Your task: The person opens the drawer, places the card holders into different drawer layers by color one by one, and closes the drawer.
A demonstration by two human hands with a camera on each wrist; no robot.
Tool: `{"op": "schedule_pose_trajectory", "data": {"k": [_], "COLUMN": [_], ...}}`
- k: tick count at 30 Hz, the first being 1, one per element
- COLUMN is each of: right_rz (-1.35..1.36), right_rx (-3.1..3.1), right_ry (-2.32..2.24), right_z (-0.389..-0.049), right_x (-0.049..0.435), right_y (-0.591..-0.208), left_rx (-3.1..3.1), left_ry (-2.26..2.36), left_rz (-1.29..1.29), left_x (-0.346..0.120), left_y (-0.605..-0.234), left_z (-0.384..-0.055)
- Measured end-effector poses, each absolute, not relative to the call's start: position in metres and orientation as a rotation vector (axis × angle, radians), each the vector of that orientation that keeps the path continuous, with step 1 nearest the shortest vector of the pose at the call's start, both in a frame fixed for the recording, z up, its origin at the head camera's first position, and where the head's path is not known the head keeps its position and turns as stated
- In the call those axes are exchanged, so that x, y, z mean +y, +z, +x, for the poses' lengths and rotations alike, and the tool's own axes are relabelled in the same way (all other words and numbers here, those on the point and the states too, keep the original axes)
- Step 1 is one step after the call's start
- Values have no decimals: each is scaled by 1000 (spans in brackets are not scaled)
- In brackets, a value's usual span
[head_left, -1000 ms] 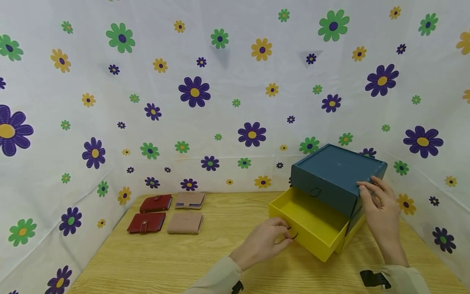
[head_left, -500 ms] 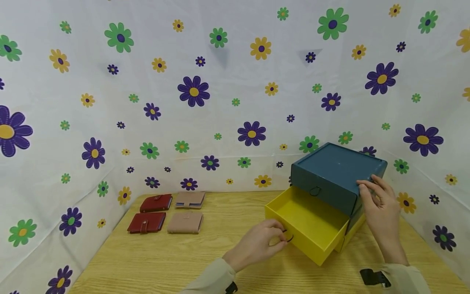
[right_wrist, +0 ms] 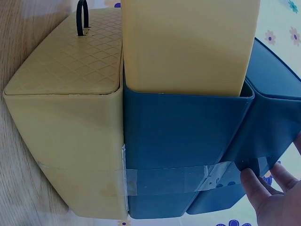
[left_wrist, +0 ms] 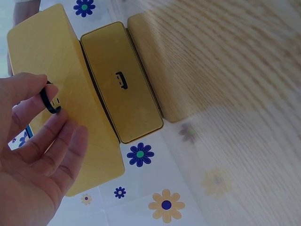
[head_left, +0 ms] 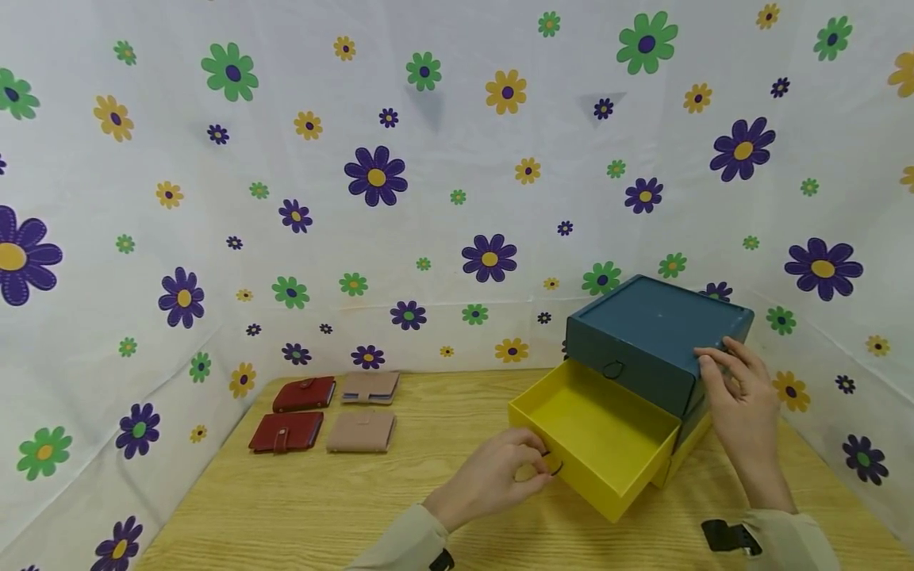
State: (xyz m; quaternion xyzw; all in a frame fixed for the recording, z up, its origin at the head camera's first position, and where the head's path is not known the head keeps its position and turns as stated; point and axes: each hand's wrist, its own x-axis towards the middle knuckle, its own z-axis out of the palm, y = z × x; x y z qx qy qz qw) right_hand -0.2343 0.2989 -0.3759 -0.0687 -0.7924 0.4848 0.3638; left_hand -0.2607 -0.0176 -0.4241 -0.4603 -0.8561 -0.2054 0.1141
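In the head view, my left hand [head_left: 489,476] pinches the small black loop handle [head_left: 556,469] of a yellow drawer [head_left: 581,468]. That drawer is pulled well out of the middle level of a stacked chest, and its inside is bare. Thumb and index finger grip the loop [left_wrist: 45,100] in the left wrist view, the other fingers spread by the drawer front. On top of the stack is a blue drawer unit [head_left: 657,321], its front closed. My right hand [head_left: 746,420] rests its fingertips on that unit's near right corner, holding nothing.
Two red snap-strap wallets [head_left: 286,432] and two pink ones [head_left: 360,432] lie at the table's back left. A lower yellow drawer [left_wrist: 113,89] is closed under the open one. Clear tape [right_wrist: 164,181] binds the units. A flowered cloth [head_left: 428,198] hangs behind.
My left hand has drawn the yellow drawer further out, toward the lower left, keeping its pinch on the loop. My right hand has stayed at the blue unit's corner.
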Motion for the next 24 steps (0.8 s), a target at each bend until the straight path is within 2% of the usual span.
{"op": "schedule_pose_trajectory", "data": {"k": [24], "right_rz": [-168], "right_rx": [-2046], "right_ry": [1259], "right_z": [-234], "right_x": [300], "right_y": [-376], "left_rx": [-2457], "left_ry": [-696], "left_rz": [-1413], "left_x": [-27], "left_y": [-427], "left_z": [-257]}}
